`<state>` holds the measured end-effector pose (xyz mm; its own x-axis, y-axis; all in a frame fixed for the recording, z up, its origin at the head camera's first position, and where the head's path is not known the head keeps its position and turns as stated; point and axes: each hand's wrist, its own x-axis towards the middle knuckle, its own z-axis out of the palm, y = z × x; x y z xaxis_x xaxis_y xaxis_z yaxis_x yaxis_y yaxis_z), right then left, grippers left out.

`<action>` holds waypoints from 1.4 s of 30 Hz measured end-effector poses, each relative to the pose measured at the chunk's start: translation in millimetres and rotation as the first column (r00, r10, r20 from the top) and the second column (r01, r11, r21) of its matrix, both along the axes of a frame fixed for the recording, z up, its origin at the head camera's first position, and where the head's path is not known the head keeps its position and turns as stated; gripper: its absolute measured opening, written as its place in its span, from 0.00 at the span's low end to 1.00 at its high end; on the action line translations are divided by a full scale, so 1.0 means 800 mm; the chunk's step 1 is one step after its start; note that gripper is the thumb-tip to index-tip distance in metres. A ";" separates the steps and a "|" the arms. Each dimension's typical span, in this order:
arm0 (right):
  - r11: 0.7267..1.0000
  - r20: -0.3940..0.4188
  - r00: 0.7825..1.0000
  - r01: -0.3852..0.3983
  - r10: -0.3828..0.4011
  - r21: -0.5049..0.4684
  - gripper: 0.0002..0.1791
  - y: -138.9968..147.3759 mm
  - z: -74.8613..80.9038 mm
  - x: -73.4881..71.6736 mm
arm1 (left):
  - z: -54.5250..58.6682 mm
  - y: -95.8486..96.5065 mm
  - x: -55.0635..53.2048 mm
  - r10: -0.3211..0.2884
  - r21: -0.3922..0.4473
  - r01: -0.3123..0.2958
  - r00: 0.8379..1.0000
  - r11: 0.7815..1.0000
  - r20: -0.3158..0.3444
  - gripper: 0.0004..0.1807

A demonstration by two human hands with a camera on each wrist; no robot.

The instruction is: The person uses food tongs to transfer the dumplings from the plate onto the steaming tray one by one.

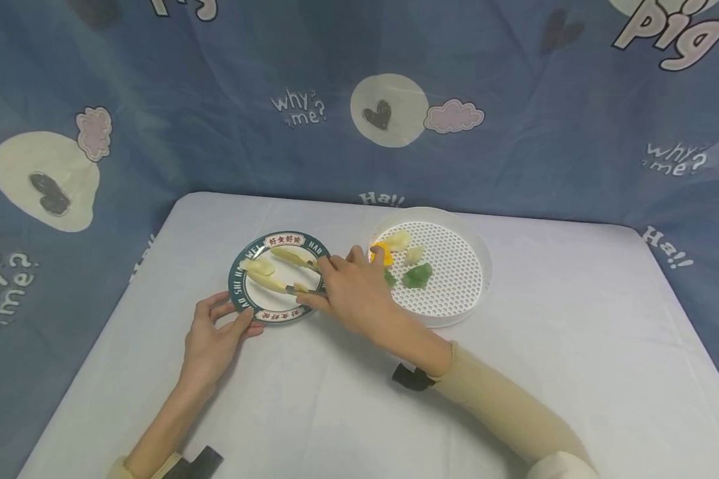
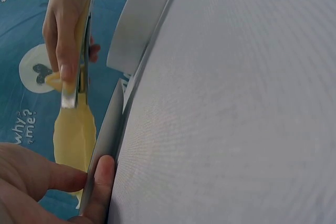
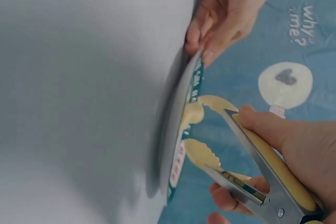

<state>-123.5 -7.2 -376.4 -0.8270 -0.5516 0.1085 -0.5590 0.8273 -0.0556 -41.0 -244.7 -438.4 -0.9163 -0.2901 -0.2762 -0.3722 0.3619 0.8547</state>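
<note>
**Tongs over the plate, food between the arms**

Nearest the head camera, the left hand (image 1: 212, 336) lay on the white table (image 1: 575, 372), thumb and fingertips pinching the near rim of the green-rimmed plate (image 1: 238, 293). Beyond it, the right hand (image 1: 350, 293) was curled round a pair of yellow-handled tongs (image 1: 302, 274), whose scalloped arms stood spread over the plate with a pale food piece (image 1: 257, 267) between them; whether the tips touched it could not be told. More pieces, green, yellow and pale, lay in the white perforated tray (image 1: 461, 293) just beside the plate. Judged risk: a squeeze landing off-centre could let the pale piece slide out sideways, and downward pressure near the rim could tip the plate against the steadying fingers.
</note>
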 end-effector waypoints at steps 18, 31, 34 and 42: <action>0.999 -0.110 0.993 -0.042 0.044 0.020 0.34 -0.019 -0.026 -0.007 | 0.003 0.001 0.001 -0.011 -0.024 0.011 1.000 1.000 0.015 0.43; 0.999 -0.100 0.994 -0.042 0.043 0.007 0.28 -0.022 -0.029 -0.004 | 0.000 -0.001 0.000 -0.011 -0.022 0.011 1.000 1.000 0.001 0.43; 0.999 -0.086 0.995 -0.040 0.040 -0.007 0.28 -0.022 -0.029 -0.004 | 0.000 -0.001 0.000 -0.008 -0.020 0.008 1.000 1.000 -0.002 0.43; 0.999 -0.054 0.998 -0.034 0.032 -0.029 0.28 -0.017 -0.026 -0.004 | 0.001 0.000 0.001 0.002 -0.040 -0.002 1.000 0.999 0.000 0.42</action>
